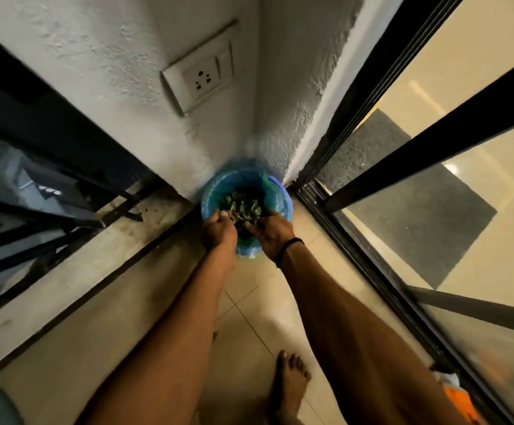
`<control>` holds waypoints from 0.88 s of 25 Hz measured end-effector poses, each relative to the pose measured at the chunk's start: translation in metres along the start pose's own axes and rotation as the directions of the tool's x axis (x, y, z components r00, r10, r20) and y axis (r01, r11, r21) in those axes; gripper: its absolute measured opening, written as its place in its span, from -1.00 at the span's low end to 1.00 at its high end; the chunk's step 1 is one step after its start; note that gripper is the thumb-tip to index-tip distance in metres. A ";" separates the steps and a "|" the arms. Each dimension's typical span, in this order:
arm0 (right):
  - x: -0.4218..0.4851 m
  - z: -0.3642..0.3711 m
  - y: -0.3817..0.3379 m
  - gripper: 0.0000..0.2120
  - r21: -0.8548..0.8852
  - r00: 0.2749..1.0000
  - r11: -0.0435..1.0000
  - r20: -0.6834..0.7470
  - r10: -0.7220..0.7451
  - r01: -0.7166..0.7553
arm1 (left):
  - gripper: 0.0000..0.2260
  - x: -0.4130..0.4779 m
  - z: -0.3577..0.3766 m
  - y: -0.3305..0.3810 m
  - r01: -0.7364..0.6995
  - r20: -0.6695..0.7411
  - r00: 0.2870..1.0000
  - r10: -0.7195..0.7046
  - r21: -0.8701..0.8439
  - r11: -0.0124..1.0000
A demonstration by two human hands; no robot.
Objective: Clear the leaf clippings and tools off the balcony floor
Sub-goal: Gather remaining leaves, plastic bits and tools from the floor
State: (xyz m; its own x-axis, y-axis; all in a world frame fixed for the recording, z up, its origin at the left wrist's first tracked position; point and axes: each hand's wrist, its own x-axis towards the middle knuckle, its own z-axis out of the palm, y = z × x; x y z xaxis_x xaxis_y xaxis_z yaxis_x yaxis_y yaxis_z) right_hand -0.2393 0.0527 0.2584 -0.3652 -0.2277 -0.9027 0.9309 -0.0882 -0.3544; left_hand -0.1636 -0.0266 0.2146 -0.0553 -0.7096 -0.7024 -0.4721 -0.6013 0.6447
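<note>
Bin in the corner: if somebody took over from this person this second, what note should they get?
Left hand and right hand: both cupped round one clump of clippings, held over the bin.
Bin: on the floor in the wall corner, beside the door.
Done: this clump is off the floor and at the bin.
Left: drop it in. No tools are in view, so look for them and any remaining clippings.

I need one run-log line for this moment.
stage: disposal | left hand: holds green leaf clippings | right hand: holds same clippings | position: above round blue plastic bin
</note>
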 end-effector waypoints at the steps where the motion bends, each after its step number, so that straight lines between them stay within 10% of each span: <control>1: 0.004 0.003 -0.002 -0.60 -0.009 0.999 1.000 -0.019 -0.030 0.030 | -0.53 0.021 0.006 -0.004 0.021 0.012 1.000 -0.022 0.088 0.996; 7: -0.024 -0.014 0.001 -0.83 -0.073 0.977 0.991 -0.175 -0.125 0.114 | -0.61 -0.020 -0.015 0.026 -0.154 0.123 0.987 0.107 0.481 0.863; 14: -0.121 -0.064 -0.007 -0.85 0.420 0.951 0.886 -0.301 -0.067 0.196 | -0.58 -0.094 -0.012 0.044 -0.369 0.465 0.882 0.079 0.575 0.730; 22: -0.213 -0.298 0.018 -0.89 0.655 0.879 0.641 -0.471 -0.068 0.400 | -0.65 -0.239 0.074 -0.066 -0.696 0.721 0.683 0.120 0.590 0.409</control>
State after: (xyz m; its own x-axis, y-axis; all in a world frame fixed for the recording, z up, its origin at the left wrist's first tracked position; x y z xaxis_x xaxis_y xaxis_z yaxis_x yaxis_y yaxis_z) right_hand -0.1456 0.3887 0.3713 -0.3845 0.2628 -0.8849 0.4515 -0.7826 -0.4286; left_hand -0.1844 0.2098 0.3179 -0.7287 -0.2920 -0.6195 -0.6743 0.4642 0.5743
